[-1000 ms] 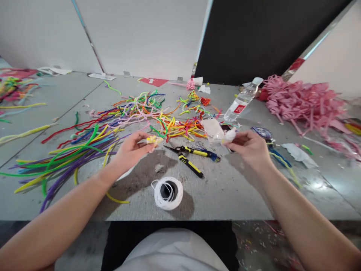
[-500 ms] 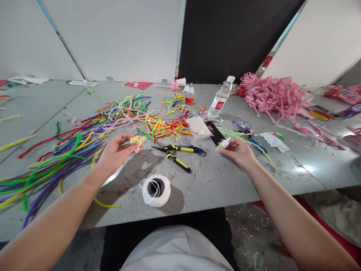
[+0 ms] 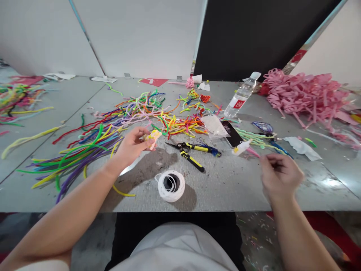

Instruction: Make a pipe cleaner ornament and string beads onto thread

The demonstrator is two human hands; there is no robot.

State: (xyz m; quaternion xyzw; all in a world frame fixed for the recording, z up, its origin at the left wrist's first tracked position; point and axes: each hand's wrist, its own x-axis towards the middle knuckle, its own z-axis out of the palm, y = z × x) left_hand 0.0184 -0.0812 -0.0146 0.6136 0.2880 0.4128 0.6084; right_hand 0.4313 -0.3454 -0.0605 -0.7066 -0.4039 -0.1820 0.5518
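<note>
A round white spool of cord [image 3: 180, 187] sits near the front edge of the grey table [image 3: 225, 195]. Beyond it, the right hand [image 3: 282, 173] has curled fingers; blur means I cannot tell whether they grip anything. A small white plastic squeeze bottle [image 3: 241, 148] (yellow patch near its base) lies just left of them, long axis slanting, nozzle pointing right and away. The left hand [image 3: 132, 146] pinches a small yellow-and-white piece [image 3: 153, 137] above the table, free end pointing right. Farther back, a flat clear plastic packet [image 3: 216, 126] holds whitish filling.
</note>
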